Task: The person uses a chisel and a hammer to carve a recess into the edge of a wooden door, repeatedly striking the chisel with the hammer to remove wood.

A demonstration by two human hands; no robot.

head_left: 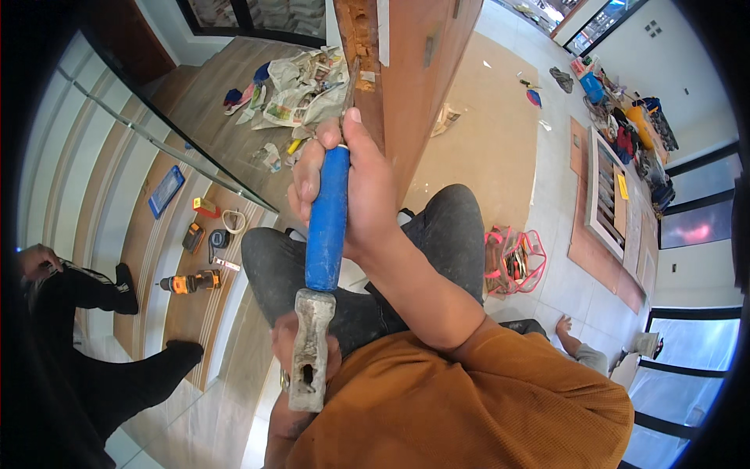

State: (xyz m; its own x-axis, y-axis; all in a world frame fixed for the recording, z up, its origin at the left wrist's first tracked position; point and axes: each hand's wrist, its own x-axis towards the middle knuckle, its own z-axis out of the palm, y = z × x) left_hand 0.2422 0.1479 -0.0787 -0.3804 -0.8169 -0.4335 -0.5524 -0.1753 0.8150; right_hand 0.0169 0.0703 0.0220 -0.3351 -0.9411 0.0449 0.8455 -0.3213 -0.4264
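My right hand is wrapped around the blue handle of a chisel, thumb extended along its top. The chisel's narrow blade points away toward the edge of a brown wooden door, where the wood is cut and rough. Just behind the handle's near end is the worn grey metal head of a hammer; I cannot tell if they touch. My left hand, blurred and partly covered by the hammer head, is closed below it on the hammer, whose handle is hidden.
Crumpled newspaper lies left of the door. A cordless drill, a tape measure and a blue case rest on curved steps beside a glass railing. A clear pink-edged bag sits at right. Other people's limbs show at both sides.
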